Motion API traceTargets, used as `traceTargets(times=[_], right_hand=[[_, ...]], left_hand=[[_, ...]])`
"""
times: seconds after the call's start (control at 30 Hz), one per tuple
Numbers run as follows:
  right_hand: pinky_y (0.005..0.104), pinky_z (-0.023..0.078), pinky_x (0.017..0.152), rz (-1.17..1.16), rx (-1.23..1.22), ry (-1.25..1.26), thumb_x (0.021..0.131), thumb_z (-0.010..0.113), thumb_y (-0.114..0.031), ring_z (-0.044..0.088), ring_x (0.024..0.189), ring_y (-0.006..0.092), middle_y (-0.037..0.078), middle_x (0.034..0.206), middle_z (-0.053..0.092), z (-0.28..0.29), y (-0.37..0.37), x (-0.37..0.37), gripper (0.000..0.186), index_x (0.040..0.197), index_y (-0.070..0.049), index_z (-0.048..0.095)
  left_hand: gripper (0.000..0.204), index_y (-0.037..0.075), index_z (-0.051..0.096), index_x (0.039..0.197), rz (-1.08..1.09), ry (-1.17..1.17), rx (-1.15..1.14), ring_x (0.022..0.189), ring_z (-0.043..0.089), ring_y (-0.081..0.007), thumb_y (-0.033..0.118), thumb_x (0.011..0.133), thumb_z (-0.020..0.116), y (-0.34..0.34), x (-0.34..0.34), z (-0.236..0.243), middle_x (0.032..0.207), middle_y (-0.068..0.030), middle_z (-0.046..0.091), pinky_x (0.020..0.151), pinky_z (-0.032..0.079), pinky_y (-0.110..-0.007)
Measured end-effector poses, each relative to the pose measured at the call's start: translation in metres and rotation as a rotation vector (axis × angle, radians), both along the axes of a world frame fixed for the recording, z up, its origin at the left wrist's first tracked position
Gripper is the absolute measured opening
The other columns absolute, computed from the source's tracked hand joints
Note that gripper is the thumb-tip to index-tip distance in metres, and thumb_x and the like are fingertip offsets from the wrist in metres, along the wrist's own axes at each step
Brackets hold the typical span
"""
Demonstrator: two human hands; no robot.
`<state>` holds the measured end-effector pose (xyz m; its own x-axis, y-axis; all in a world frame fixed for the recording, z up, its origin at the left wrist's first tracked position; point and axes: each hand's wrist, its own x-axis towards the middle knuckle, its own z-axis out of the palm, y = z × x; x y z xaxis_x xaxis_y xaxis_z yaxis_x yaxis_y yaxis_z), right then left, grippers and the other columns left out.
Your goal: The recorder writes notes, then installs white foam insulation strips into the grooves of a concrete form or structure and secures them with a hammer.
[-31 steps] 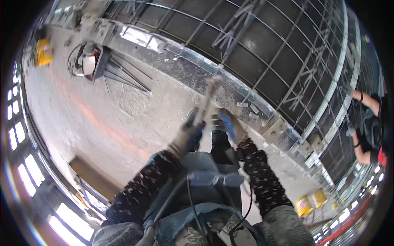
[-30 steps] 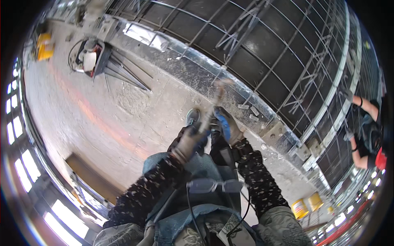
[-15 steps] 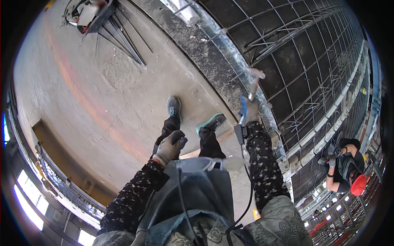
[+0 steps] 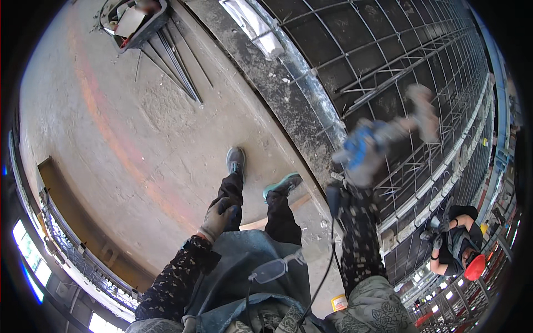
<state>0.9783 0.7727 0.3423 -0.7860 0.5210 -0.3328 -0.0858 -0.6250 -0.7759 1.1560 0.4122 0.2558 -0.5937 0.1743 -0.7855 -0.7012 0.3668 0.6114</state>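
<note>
My right hand (image 4: pixel 366 158), in a grey and blue glove, is closed round the handle of a hammer (image 4: pixel 425 114). Both are smeared by motion. The hammer is raised over a mesh of steel rebar (image 4: pixel 383 72), its head pointing away to the right. Below the hand runs the metal edge form (image 4: pixel 316 83) along the mesh. My left hand (image 4: pixel 216 219), in a pale glove with dark fingertips, hangs by my left thigh. Its fingers are curled in, and nothing shows in them.
A black tub (image 4: pixel 141 25) with loose items stands at the far left, thin steel rods (image 4: pixel 180 72) beside it. A white plastic bag (image 4: pixel 252 28) lies on the form's far end. At right, a person in a red helmet (image 4: pixel 475 267) crouches. Eyeglasses (image 4: pixel 269 271) hang before my apron.
My right hand and the hammer have swung up and to the right, away from the metal edge. The view has shifted slightly. My left hand stays by my thigh.
</note>
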Motion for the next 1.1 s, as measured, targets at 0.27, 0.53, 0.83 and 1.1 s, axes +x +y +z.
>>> traceTargets(times=[0.27, 0.53, 0.83, 1.1], right_hand=[[0.0306, 0.036, 0.034, 0.481, 0.056, -0.735, 0.086, 0.063, -0.024, 0.045, 0.043, 0.0117, -0.003, 0.064, 0.050, -0.096, 0.009, -0.043, 0.014, 0.092, -0.013, 0.058], [0.0208, 0.039, 0.048, 0.298, 0.646, -0.077, 0.083, 0.065, -0.004, 0.047, 0.054, 0.0055, -0.001, 0.072, 0.054, 0.020, -0.067, -0.144, 0.016, 0.096, -0.005, 0.056], [0.0316, 0.039, 0.037, 0.564, 0.406, -0.620, 0.079, 0.070, -0.020, 0.049, 0.047, 0.0122, 0.003, 0.063, 0.054, -0.114, -0.069, -0.172, 0.025, 0.092, -0.001, 0.059], [0.0252, 0.045, 0.055, 0.634, 0.653, 0.011, 0.086, 0.065, -0.023, 0.054, 0.060, 0.0098, 0.004, 0.081, 0.061, 0.008, -0.138, -0.285, 0.033, 0.108, -0.003, 0.051]], left_hand=[[0.028, 0.000, 0.056, 0.115, 0.152, -0.079, -0.001, 0.094, 0.056, -0.0123, 0.012, 0.090, 0.054, -0.036, 0.006, 0.006, 0.101, -0.0048, 0.060, 0.084, 0.046, -0.027], [0.022, 0.002, 0.060, 0.107, 0.450, -0.178, 0.124, 0.087, 0.060, -0.0147, 0.014, 0.089, 0.055, -0.047, -0.011, 0.034, 0.092, -0.0080, 0.064, 0.079, 0.049, -0.028], [0.020, 0.002, 0.060, 0.102, 0.593, -0.189, 0.057, 0.061, 0.057, -0.0128, 0.016, 0.088, 0.054, -0.093, 0.003, 0.052, 0.078, -0.0052, 0.059, 0.052, 0.048, -0.027], [0.023, 0.002, 0.057, 0.103, 0.725, -0.370, 0.008, 0.058, 0.060, -0.0167, 0.020, 0.089, 0.055, -0.132, 0.031, 0.058, 0.076, -0.0109, 0.062, 0.049, 0.050, -0.027]])
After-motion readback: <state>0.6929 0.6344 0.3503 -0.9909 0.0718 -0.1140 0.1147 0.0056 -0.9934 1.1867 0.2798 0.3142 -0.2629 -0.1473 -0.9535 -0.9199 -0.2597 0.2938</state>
